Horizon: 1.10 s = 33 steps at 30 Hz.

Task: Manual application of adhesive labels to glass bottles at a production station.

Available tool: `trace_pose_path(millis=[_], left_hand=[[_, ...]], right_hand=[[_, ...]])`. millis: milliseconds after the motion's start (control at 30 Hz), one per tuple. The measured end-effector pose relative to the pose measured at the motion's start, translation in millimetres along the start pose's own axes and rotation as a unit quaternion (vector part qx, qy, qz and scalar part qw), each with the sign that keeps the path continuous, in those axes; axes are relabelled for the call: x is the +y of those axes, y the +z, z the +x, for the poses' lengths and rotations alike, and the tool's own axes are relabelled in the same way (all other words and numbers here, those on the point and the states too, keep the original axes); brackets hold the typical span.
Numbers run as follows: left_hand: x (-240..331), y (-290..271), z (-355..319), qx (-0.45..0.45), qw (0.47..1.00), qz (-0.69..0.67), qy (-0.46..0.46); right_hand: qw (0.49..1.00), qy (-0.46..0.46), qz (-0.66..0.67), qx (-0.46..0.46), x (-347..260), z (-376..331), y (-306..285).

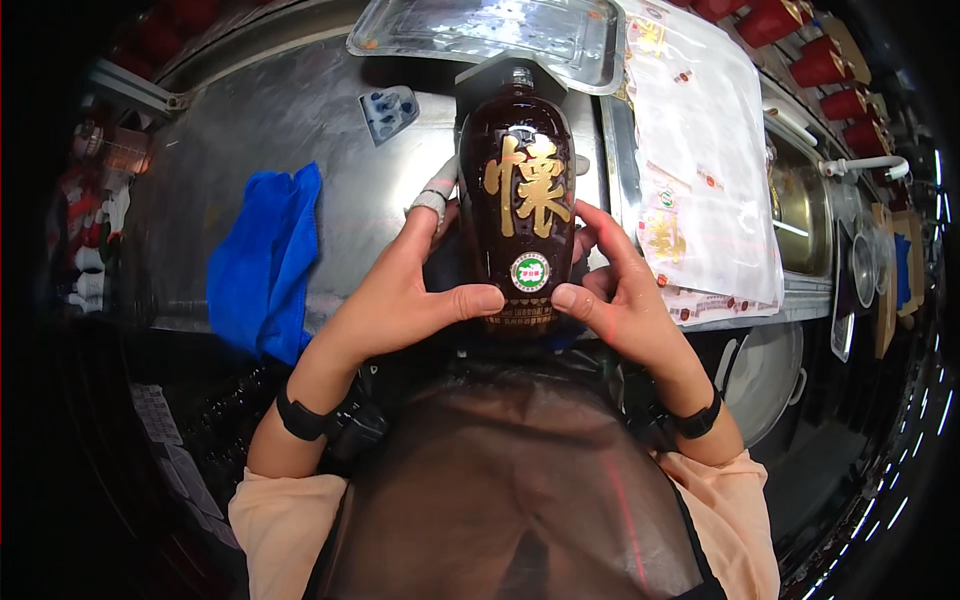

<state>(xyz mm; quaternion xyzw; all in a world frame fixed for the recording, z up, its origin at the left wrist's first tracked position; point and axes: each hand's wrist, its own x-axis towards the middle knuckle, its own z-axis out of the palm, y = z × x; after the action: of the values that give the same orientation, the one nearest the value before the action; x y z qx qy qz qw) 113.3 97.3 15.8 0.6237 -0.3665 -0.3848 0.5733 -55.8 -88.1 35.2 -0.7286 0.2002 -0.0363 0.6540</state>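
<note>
A glossy dark brown bottle (485, 240) with a large gold character stands between my hands, its neck pointing away from me. Low on its front is a round green-and-white sticker (530, 272). My left hand (405, 280) grips the left side, thumb pressed near the sticker and a pale covering on one finger. On the other side, my right hand (625, 285) closes round the bottle with its thumb on the lower front. Some fingertips of both hands are hidden behind it. A dark angular piece (480, 72) shows behind the bottle's neck.
A blue cloth (262, 265) lies left on the metal worktop (215, 150). Beyond it sits a small translucent piece with dark blue spots (388, 113). A metal tray (480, 25) is at the back; printed white sheets (705, 120) and a sink (800, 215) are right.
</note>
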Motion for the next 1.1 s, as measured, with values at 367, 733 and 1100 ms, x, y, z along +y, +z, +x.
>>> trace_pose_path(millis=[367, 733, 1100], left_hand=[[15, 2, 2, -0.006, 0.999, -0.019, -0.032], [11, 7, -1, -0.010, 0.999, -0.039, -0.014], [11, 13, 3, 0.025, 0.998, -0.053, 0.006]], right_hand=[[1.000, 0.002, 0.010, 0.002, -1, 0, -1], [0.998, -0.006, 0.058, -0.021, 13, 5, -6], [0.999, -0.008, 0.023, -0.028, 9, 5, -5]])
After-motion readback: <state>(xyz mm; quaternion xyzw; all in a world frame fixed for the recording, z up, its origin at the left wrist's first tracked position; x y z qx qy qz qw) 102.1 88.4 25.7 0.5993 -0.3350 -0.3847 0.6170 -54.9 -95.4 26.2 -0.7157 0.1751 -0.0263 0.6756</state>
